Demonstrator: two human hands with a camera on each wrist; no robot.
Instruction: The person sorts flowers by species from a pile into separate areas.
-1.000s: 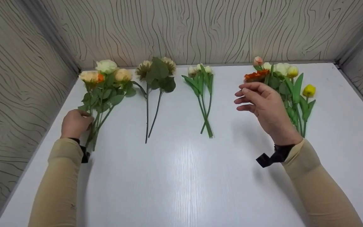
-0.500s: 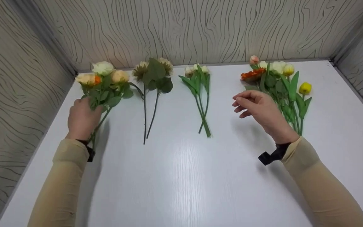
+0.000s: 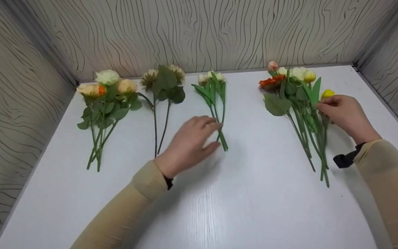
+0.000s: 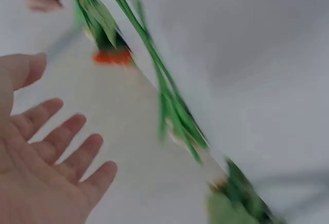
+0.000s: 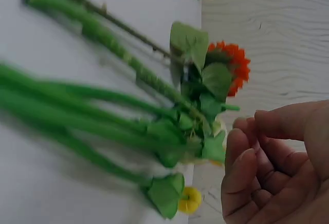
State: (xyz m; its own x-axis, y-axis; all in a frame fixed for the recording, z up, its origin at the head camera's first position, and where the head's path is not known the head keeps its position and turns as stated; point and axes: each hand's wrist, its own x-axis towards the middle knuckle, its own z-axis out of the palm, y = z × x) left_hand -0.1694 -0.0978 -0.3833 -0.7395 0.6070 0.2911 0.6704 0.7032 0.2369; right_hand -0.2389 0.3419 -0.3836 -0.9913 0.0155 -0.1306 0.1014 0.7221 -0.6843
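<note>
My left hand hovers over the lower stems of the white tulips, which lie with stems crossed. In the left wrist view its fingers are spread and hold nothing. At the right, my right hand hangs over the mixed bunch of flowers, its fingertips overlapping a green leaf near the yellow tulip. The right wrist view shows its thumb close to the forefinger, fingers loosely bent and nothing between them. That bunch includes an orange gerbera-like flower and pale tulips.
On the white table, a bunch of cream and peach roses lies at far left. Beside it are two beige flowers with dark stems and large leaves. A wood-grain patterned panel stands along the back, with others at both sides.
My left hand has left the rose bunch and swung right to the white tulips. My right hand has moved right, from the mixed bunch's left side to near the yellow tulip.
</note>
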